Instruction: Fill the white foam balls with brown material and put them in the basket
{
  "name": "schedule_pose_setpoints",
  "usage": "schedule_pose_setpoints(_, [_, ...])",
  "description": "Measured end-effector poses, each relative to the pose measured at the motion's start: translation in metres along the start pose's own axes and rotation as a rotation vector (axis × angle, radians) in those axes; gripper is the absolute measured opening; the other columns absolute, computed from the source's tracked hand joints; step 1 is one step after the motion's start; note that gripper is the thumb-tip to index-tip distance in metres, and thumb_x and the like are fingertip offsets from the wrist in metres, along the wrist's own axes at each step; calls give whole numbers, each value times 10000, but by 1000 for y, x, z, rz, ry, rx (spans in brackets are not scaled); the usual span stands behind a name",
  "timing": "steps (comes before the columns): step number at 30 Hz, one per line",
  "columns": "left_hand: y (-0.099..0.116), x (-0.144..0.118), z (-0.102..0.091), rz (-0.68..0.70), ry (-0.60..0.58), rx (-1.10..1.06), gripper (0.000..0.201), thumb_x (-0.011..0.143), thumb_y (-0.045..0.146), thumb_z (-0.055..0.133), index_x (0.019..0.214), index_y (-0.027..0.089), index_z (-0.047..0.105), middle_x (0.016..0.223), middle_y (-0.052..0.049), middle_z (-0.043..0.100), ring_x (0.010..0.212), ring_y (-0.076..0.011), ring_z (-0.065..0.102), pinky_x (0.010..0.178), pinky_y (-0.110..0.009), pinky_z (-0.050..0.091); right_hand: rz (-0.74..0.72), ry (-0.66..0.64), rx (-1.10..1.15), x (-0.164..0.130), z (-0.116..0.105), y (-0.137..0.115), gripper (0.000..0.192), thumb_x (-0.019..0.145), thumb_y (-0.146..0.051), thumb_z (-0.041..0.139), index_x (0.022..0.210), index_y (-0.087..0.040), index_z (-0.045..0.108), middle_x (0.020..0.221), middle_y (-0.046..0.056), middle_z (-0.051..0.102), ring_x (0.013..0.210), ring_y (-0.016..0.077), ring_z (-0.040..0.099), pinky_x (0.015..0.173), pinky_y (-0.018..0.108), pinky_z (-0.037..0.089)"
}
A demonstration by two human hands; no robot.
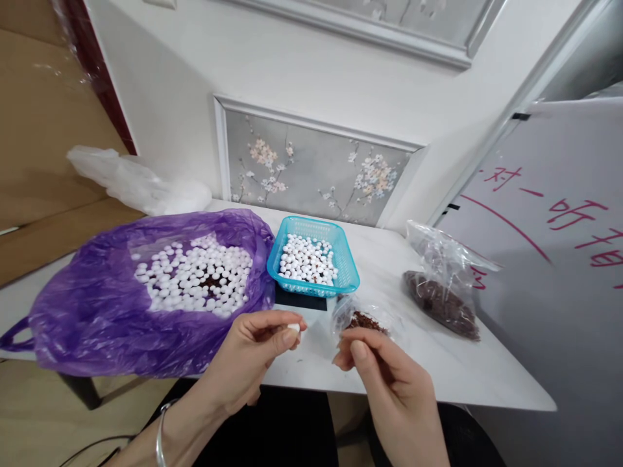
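My left hand (253, 353) pinches a small white round piece (294, 327) between thumb and forefinger, just in front of the table edge. My right hand (384, 376) has its fingertips closed together, touching a small clear bag of brown bits (363, 318); whether it holds anything I cannot tell. A purple plastic bag (97, 305) lies open at the left with several white round pieces (195, 275) over something dark. A blue basket (348, 275) behind my hands holds more white pieces (307, 259).
A larger clear bag of brown material (440, 295) lies at the right of the white table (467, 370). A crumpled clear plastic bag (136, 181) sits at the back left. A whiteboard with red writing (559, 227) leans at the right. The wall is close behind.
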State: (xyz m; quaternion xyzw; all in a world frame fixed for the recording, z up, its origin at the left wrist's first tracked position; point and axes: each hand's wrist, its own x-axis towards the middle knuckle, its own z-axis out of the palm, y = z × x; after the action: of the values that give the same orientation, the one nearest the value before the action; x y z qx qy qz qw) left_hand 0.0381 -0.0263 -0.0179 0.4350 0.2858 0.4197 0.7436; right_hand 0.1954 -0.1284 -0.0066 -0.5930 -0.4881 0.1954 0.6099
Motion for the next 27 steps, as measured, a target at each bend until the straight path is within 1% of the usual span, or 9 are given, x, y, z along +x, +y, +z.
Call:
schedule_pose_setpoints(5, [2,2,3,-25,9,-54,168,608,255,900,739,192,817,749,-15,775,627,-55,630,630,-105,518,2,104,-133,2,-19,6,182,913,-349,592,880,-223,718,684,-1,711,655,133,662,646,177,555])
schedule_pose_setpoints(10, [8,-1,4,-158,-30,-194,311,550,260,929,834,189,823,846,-20,792,732,-70,685,730,-96,541,-40,147,-370,9,-33,19,249,925,-382,538,911,-200,707,703,23,735,636,163,695,629,221,560])
schedule_pose_setpoints(12, [9,-4,4,-168,-51,-219,341,541,239,934,860,192,822,871,-19,792,752,-71,689,744,-93,541,-22,71,-637,15,-34,28,269,946,-325,476,974,-192,708,856,67,762,717,189,720,674,263,553])
schedule_pose_setpoints(14, [9,-6,4,-168,-61,-219,339,545,232,932,864,195,821,872,-17,792,741,-67,687,736,-93,542,15,-66,-931,23,-32,36,310,948,-215,406,1006,-200,711,975,97,752,806,222,717,677,297,521])
schedule_pose_setpoints(17, [9,-2,4,-140,-40,-163,289,582,263,914,849,202,822,857,-23,793,712,-70,683,711,-109,546,77,-225,-1134,34,-25,44,334,909,-131,415,892,-219,736,850,100,747,767,254,701,589,304,439])
schedule_pose_setpoints(20, [12,16,9,43,20,88,232,699,293,834,907,194,811,899,-56,798,769,-122,705,741,-181,568,110,-305,-1170,41,-17,50,256,865,-143,508,775,-229,733,727,73,738,673,238,696,535,282,373])
schedule_pose_setpoints(23, [20,48,19,368,71,600,335,861,291,642,1153,148,725,1160,-118,748,1025,-222,700,895,-311,560,115,-361,-1182,43,-13,54,229,851,-150,531,771,-245,723,762,48,753,672,220,705,521,267,345])
schedule_pose_setpoints(25, [27,68,22,426,66,742,468,861,223,598,1321,137,609,1341,-128,645,1153,-246,649,976,-351,520,97,-375,-1174,42,-13,58,238,864,-151,510,784,-251,712,802,38,757,711,221,711,538,267,360])
schedule_pose_setpoints(27, [39,81,18,454,72,875,568,829,198,613,1391,155,542,1440,-109,555,1262,-257,573,1050,-362,458,82,-380,-1164,40,-15,64,248,885,-165,480,817,-249,703,835,41,755,731,226,711,552,272,385])
